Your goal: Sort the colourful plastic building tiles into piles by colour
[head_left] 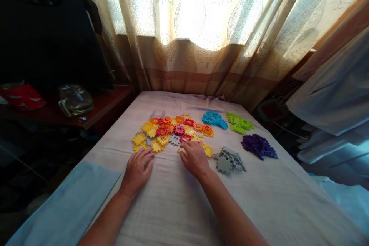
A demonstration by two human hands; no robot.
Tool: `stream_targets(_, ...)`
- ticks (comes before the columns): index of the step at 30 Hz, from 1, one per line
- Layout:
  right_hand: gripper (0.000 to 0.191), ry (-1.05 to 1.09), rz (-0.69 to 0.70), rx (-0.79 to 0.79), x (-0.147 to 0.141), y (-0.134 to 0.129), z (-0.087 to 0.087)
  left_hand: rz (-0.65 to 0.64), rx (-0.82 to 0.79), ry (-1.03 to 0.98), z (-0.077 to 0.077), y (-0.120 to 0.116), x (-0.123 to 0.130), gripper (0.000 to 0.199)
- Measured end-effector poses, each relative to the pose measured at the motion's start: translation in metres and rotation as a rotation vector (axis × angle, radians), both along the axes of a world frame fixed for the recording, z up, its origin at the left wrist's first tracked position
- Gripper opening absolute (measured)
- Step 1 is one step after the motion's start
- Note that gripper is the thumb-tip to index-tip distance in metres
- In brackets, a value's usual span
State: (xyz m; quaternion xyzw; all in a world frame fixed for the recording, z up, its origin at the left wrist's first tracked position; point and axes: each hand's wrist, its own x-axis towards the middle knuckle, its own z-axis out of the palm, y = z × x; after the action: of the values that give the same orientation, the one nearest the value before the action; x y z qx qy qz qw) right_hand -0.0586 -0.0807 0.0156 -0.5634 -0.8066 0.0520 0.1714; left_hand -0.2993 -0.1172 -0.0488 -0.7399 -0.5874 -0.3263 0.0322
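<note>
At near edge of mixed pieces [163, 130], mid-frame, with left hand [137, 170] loosely open, right hand [195, 158] curled by yellow piece [208, 150], grip unclear

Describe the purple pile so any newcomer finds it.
Find the pale cloth below the curtain. Toward its right edge, nearer the camera than the green pile, lies the purple pile. Its dark purple separates it from the grey pile and blue pile.
</note>
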Motion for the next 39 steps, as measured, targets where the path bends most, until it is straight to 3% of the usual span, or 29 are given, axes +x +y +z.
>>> stream_targets(5,0.036,-0.08,0.04,-0.006,-0.023,0.026,-0.001,-0.007,0.005,-0.012,0.003,0.0,0.0,0.027)
stream_targets(9,0.033,-0.143,0.034,-0.062,-0.031,0.028,-0.004,0.007,0.019,-0.009,0.003,0.0,0.001,0.026)
stream_targets(15,0.032,-0.088,0.022,-0.058,-0.031,0.001,-0.01,0.007,-0.001,-0.019,0.004,-0.001,0.002,0.027)
stream_targets(23,0.022,0.088,0.087,0.031,-0.01,-0.053,-0.023,0.011,-0.018,-0.025,0.007,-0.002,0.002,0.028)
stream_targets(28,0.01,0.139,0.085,-0.002,-0.001,-0.061,-0.026,-0.001,-0.019,-0.023,0.006,-0.001,0.001,0.028)
stream_targets(35,0.015,0.117,0.085,-0.031,0.005,-0.051,-0.01,-0.016,0.001,-0.001,0.002,0.003,-0.003,0.029)
stream_targets(39,0.02,0.152,-0.065,0.023,0.041,-0.034,0.013,-0.028,0.011,0.008,0.001,0.005,-0.005,0.03)
